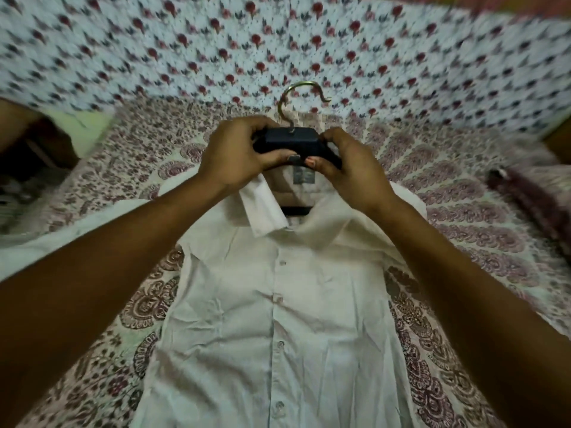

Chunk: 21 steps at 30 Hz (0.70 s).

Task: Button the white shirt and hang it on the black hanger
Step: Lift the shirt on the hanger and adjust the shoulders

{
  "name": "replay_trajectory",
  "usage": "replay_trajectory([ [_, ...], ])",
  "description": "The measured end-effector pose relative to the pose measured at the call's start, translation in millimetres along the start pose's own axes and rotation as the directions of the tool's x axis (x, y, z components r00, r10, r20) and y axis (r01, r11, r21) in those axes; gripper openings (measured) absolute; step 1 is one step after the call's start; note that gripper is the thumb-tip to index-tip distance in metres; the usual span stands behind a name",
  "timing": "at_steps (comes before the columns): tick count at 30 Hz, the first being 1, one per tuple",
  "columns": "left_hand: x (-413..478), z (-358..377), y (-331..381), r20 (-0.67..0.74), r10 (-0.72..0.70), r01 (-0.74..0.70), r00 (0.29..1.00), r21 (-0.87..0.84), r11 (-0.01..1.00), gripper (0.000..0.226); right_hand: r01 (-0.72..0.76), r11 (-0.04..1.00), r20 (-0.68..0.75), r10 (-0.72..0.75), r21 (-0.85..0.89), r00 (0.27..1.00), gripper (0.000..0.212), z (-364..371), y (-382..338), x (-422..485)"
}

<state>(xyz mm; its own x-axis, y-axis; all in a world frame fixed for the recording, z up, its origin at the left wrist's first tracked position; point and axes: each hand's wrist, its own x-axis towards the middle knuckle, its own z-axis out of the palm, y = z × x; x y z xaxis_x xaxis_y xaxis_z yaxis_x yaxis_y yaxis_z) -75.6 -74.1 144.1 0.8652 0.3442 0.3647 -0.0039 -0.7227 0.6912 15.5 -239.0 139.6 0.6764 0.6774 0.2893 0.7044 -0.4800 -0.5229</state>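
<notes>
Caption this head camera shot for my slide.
Left hand and right hand grip the black hanger at the collar of the white shirt.

Arms of the black hanger (290, 143) mostly vanish behind the left hand (238, 152), the right hand (352, 171) and the white shirt (278, 304). Just below the hanger the collar label (301, 176) is unreadable — too small; farther below, the shirt's hem is cropped.

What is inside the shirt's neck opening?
A black hanger bar and a grey label show inside the shirt. The collar covers the bar's ends.
</notes>
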Motion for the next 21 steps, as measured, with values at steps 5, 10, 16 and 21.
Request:
replay_trajectory([
  [5, -36.0, -72.1, 56.5, -0.056, -0.009, 0.010, 0.998, 0.010, 1.000, 0.046, -0.003, 1.000, -0.068, 0.004, 0.015, 0.998, 0.036, -68.9, -77.4, -33.8],
  [10, -60.0, -138.1, 128.0, -0.190, -0.050, 0.055, 0.981, 0.022, 0.998, 0.024, -0.046, 0.999, -0.098, 0.045, -0.008, 0.994, 0.032, -143.8, -152.1, -59.9],
  [16, -85.5, -200.3, 221.3, -0.418, 0.096, -0.062, 0.903, 0.094, 0.994, 0.019, -0.017, 1.000, -0.225, 0.011, -0.024, 0.974, 0.029, -219.5, -229.2, -72.5],
  [21, -88.9, -237.7, 263.0, -0.475, 0.215, -0.174, 0.853, 0.129, 0.976, 0.018, 0.064, 0.998, -0.287, -0.064, -0.012, 0.956, 0.028, -277.8, -274.2, -76.4],
])
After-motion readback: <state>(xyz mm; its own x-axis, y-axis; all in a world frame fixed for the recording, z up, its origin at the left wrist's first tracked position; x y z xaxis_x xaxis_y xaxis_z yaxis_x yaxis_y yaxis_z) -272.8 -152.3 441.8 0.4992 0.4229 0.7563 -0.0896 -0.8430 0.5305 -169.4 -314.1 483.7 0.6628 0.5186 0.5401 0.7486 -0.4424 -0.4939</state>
